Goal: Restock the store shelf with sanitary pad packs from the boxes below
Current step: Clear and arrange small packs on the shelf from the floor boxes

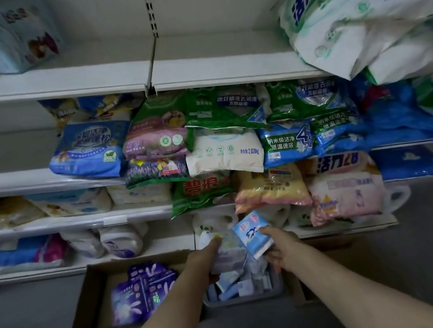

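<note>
Lower centre of the frame: a light blue pad pack [252, 233] with white and red print is held tilted above a grey bin [243, 297]. The right hand [279, 247] grips its lower right edge, thumb on the printed face and fingers curled beneath. Just to its left, touching it, a paler, whitish pack [227, 250] is held by the left hand [201, 262], whose thumb lies along the upper edge with the fingers wrapped under the pack; how many packs this hand carries cannot be told. Both forearms enter from the bottom edge and converge over the bin.

The grey bin holds further small blue and white packs [240, 283] lying in disorder. To its left stands an open cardboard box [90, 303] containing purple packs [142, 292] stacked on edge and leaning right. A second cardboard box [300, 289] is partly visible at the bin's right side.

Behind the hands, the lowest shelf [149, 249] carries white handled bottles [121, 241]. The middle shelves, centre of the frame, are crowded with detergent bags: a green bag [202, 191], a yellow and pink bag [270, 189], a cream bag [225, 152] and blue bags [285, 143]. At upper right a large white and green bag [354, 5] overhangs the top shelf [216, 64]; at upper left stands a pale blue package [7, 35].
</note>
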A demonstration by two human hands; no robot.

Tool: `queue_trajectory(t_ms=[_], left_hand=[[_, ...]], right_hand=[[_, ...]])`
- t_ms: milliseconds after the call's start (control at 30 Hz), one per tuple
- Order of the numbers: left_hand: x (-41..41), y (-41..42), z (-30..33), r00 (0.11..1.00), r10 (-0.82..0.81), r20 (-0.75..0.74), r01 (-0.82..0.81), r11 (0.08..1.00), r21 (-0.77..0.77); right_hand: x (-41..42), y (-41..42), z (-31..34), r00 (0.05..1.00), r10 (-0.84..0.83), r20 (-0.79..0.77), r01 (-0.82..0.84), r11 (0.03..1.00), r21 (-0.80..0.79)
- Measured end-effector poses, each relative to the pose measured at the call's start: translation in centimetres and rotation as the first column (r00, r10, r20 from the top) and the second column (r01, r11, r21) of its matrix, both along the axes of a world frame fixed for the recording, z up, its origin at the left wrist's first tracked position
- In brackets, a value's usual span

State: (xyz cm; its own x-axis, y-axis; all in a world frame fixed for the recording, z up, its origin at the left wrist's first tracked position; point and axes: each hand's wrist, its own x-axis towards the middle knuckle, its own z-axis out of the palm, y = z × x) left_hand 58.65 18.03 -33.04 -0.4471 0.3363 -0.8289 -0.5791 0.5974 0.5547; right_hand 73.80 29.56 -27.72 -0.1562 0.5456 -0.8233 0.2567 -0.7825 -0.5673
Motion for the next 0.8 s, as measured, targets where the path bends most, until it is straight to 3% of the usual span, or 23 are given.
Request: queue_trajectory(t_ms=[167, 333, 800], left_hand=[[-0.8, 1.5, 1.9, 0.987, -0.119, -0.111, 0.119, 0.993, -0.01], [-1.9, 1.9, 2.6, 0.977, -0.138, -0.163, 0.13, 0.99, -0.061], [-2.7, 3.1, 3.7, 0.984, 0.035, -0.172, -0.033, 0.999, 0.016]], right_hand=[[-0.1, 1.6, 0.2, 0.994, 0.083, 0.073, -0.084, 0.996, 0.011], [-0.3, 2.1, -0.4, 0.986, 0.087, 0.144, -0.085, 0.996, -0.022], [-4.0, 3.1, 0.8, 0.985, 0.164, 0.062, -0.165, 0.986, 0.012]])
